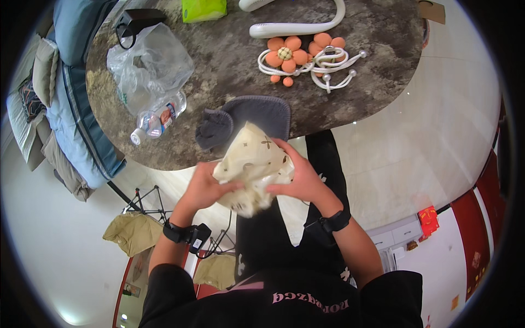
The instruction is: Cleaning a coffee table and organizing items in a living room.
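Note:
Between my two hands is a crumpled cream-coloured bag (255, 158) with small dark printed motifs; it looks like thin plastic or fabric. My left hand (205, 186) grips its left side, thumb across the front. The right side is held by my right hand (302, 174), with the fingers partly behind it. The bag is in the air at the table's near edge, its lower end bunched. Just beyond it a dark grey cloth (262, 108) lies on the marbled table (221, 61), one part folded or rolled at the left. What the bag contains is hidden.
A clear plastic bottle (158, 121) lies beside a transparent plastic bag (149, 61) at the left. Behind them is a black box-like object (141, 18). Orange flower tiebacks with white cords (287, 53), a white curved device (295, 29) and a green packet (204, 9) lie farther back.

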The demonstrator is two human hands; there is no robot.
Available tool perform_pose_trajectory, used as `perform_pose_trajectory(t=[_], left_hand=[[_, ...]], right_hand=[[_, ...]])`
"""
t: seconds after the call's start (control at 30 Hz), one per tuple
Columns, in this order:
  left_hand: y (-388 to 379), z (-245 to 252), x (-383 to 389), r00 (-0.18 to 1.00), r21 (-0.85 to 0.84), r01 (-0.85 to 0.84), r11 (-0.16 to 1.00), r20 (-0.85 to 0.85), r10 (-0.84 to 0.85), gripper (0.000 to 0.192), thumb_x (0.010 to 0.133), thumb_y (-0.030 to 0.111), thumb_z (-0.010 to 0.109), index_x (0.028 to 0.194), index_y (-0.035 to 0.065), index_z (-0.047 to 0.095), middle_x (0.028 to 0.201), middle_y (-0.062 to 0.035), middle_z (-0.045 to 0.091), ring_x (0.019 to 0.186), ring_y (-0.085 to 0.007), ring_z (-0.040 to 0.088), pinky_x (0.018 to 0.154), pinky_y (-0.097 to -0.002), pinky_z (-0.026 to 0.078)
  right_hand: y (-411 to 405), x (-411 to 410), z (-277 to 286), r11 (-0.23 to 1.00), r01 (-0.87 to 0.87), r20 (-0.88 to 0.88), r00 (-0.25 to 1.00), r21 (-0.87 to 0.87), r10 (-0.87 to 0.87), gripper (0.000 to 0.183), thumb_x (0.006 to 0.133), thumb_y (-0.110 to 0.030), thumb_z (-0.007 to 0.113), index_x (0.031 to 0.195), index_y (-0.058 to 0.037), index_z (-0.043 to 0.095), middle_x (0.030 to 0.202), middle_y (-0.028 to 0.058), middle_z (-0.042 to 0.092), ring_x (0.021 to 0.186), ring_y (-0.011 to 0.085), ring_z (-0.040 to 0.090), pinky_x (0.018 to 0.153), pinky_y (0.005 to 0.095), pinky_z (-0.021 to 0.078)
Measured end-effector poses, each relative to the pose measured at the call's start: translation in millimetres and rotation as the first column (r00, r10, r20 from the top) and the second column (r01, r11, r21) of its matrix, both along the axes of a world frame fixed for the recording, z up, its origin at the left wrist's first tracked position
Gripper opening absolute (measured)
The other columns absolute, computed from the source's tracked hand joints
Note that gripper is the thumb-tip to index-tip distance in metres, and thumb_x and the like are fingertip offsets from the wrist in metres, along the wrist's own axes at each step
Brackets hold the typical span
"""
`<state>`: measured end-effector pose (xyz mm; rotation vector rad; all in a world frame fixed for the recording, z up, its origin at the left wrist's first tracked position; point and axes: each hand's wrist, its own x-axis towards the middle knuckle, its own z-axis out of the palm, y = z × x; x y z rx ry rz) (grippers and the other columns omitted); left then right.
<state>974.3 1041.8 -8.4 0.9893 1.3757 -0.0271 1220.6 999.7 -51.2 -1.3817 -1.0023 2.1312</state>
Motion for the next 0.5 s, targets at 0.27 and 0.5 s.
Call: perform_pose_trajectory(t=[0.27, 0.5], left_hand=[[-49.7, 0.7, -12.0, 0.859, -0.495, -0.160, 0.854, 0.356, 0.368, 0.063, 0.073, 0.003, 0.080, 0.129, -0.0003, 0.050, 0.107, -0.0048, 0.066, 0.093, -0.0126, 0.062, 0.081, -0.0295, 0.051], [-58.4, -9.7, -11.9, 0.785, -0.527, -0.314, 0.790, 0.325, 0.528, 0.058, 0.076, 0.005, 0.077, 0.128, -0.0007, 0.052, 0.109, -0.0059, 0.066, 0.098, -0.0133, 0.061, 0.089, -0.0317, 0.048]], right_hand=[[-31.3, 3.5, -31.0, 0.966, -0.138, -0.280, 0.957, -0.217, 0.073, 0.084, 0.068, -0.012, 0.084, 0.138, -0.0007, 0.039, 0.114, 0.0077, 0.058, 0.106, 0.0165, 0.056, 0.093, 0.0313, 0.0458], [-39.2, 10.4, -26.9, 0.903, -0.009, -0.250, 0.962, -0.430, -0.109, 0.048, 0.073, -0.011, 0.080, 0.114, 0.0009, 0.058, 0.105, 0.0079, 0.063, 0.096, 0.0143, 0.060, 0.086, 0.0287, 0.0484]])
